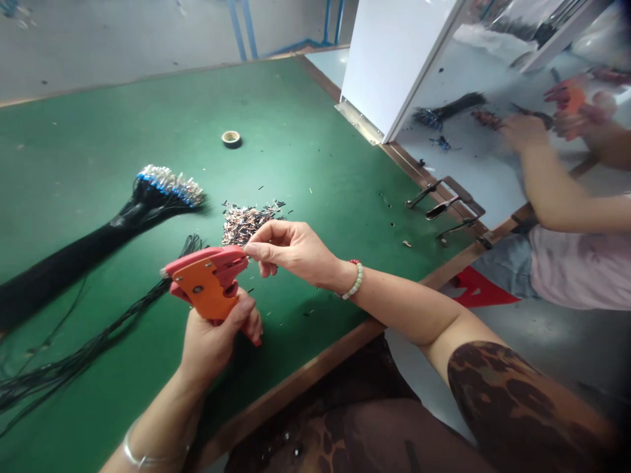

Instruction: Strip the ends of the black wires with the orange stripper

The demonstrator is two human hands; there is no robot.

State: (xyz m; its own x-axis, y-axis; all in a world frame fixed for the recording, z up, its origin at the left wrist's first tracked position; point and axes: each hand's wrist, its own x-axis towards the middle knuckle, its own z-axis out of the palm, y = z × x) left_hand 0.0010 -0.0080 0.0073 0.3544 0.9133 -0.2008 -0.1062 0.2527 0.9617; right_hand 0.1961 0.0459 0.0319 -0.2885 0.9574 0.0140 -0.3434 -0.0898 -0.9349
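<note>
My left hand (217, 335) is wrapped round the handles of an orange and red crimping tool (210, 279), held above the green table (305, 151). My right hand (290, 249) pinches something small at the tool's jaws; what it holds is too small to name. Behind the hands lies a pile of small metal terminals (244, 222). A thick bundle of black wires with blue-and-silver terminal ends (170, 185) lies to the left. Loose black wires (98, 341) run under my left hand toward the left edge.
A small roll of tape (231, 138) sits farther back. A white panel (389, 66) stands at the right edge. Beyond it another person's arms (557, 190) work with an orange tool at a neighbouring table. Metal brackets (446, 207) lie on the table's right rim.
</note>
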